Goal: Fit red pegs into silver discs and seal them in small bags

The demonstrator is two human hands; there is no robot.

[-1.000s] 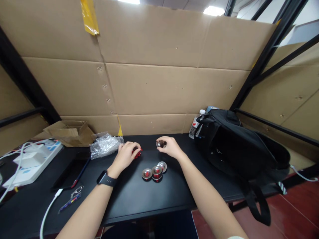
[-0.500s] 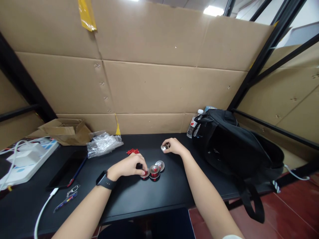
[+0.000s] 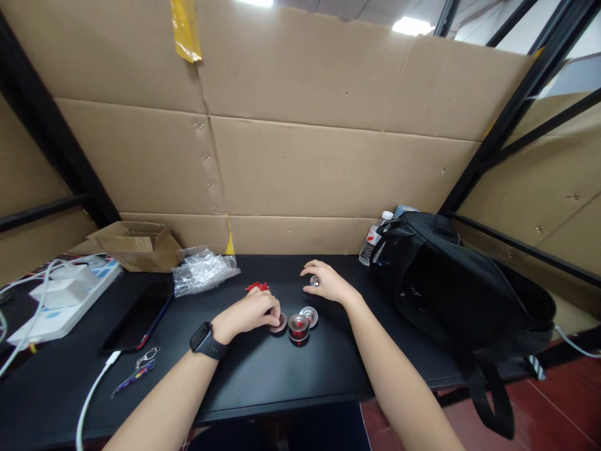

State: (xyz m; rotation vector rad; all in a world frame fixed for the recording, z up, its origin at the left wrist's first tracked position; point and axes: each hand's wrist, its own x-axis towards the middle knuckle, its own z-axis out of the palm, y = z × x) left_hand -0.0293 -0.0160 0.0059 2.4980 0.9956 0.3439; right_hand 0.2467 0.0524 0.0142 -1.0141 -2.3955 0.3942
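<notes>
Head view: both hands at silvery metal discs on a black table.
Backpack and water bottle bound the right side; plastic bag and smartphone lie left. Red cord lies just beyond the left hand, whose narrowed fingers partly cover the left disc; grip cannot be told. Right hand: fingers wide around the far disc. Nearer, the central disc shows a shiny rim, red centre.

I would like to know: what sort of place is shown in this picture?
Probably a makeshift work booth indoors, though its exact use is unclear. A cardboard wall backs the black tabletop, a black metal frame flanks it, and a white power strip lies at the left.
</notes>
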